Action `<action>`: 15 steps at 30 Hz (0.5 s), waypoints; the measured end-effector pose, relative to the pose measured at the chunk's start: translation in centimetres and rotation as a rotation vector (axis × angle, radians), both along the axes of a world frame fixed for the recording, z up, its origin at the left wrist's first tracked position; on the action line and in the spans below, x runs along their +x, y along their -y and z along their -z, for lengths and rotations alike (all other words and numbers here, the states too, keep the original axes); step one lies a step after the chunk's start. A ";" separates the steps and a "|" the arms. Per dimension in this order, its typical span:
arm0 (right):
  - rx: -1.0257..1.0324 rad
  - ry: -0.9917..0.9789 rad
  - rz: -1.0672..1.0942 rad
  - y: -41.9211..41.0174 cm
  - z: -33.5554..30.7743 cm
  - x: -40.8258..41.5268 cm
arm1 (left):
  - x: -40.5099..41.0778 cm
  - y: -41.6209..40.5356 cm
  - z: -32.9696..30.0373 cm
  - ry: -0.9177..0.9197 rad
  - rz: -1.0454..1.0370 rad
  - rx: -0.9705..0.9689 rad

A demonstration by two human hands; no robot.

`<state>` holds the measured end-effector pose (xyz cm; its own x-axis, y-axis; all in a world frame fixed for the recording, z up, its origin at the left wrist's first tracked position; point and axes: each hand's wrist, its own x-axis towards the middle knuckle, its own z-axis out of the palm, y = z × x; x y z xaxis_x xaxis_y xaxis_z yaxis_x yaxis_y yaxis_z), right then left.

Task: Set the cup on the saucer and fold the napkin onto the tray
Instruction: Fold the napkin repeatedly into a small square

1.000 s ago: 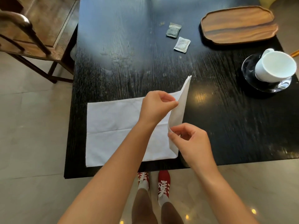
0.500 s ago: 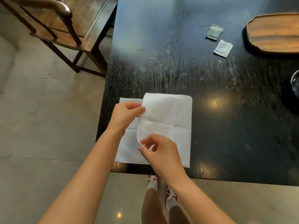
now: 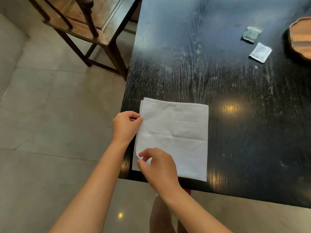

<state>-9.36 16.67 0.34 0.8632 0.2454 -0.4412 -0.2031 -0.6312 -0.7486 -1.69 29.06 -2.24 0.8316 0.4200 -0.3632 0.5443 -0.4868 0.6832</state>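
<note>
The white napkin (image 3: pixel 175 135) lies folded in half at the near left corner of the black table (image 3: pixel 210 78). My left hand (image 3: pixel 125 126) pinches the folded layer's left edge near its far end. My right hand (image 3: pixel 157 163) pinches the same edge near the front, where it curls up slightly. Only the left end of the wooden tray (image 3: pixel 301 39) shows at the right border of the view. The cup and saucer are out of view.
Two small sachets, a grey-green sachet (image 3: pixel 252 33) and a white sachet (image 3: pixel 260 52), lie on the table left of the tray. A wooden chair (image 3: pixel 87 26) stands on the tiled floor beyond the table's left edge. My legs show below the table's front edge.
Both hands have carried the napkin's right half over to the left and laid it on the left half. The view has swung left, so the cup and saucer have left the frame.
</note>
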 end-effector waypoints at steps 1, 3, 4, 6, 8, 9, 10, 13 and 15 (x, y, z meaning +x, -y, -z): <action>-0.003 0.015 -0.010 -0.2 0.2 0.0 | 0.0 -0.1 0.1 0.001 -0.006 0.002; -0.022 0.055 -0.049 -0.6 0.5 0.0 | -0.1 -0.2 0.3 0.005 -0.014 0.011; -0.043 0.074 -0.071 -0.6 0.8 -0.1 | -0.2 -0.2 0.3 0.011 -0.017 0.017; -0.099 0.104 -0.131 -0.7 1.7 -0.2 | -0.5 -0.1 0.5 0.029 -0.022 0.035; -0.143 0.149 -0.210 -0.7 2.6 -0.5 | -0.7 0.1 0.5 0.050 -0.018 0.068; -0.158 0.221 -0.251 -0.5 3.1 -0.6 | -0.7 0.3 0.5 0.060 -0.012 0.089; -0.179 0.321 -0.273 -0.2 3.7 -0.7 | -0.7 0.3 0.5 0.072 -0.002 0.108; -0.329 0.511 -0.322 2.0 5.2 -0.4 | -0.6 0.5 0.9 0.102 0.035 0.136; -0.449 0.515 -0.412 4.4 6.1 0.2 | -0.7 0.6 1.3 0.119 0.055 0.156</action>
<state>-9.20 12.29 -5.78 0.8639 0.4827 -0.1436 0.4147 -0.8437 -0.3409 -2.35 28.49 -3.55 0.8882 0.4161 -0.1947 0.4334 -0.6185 0.6554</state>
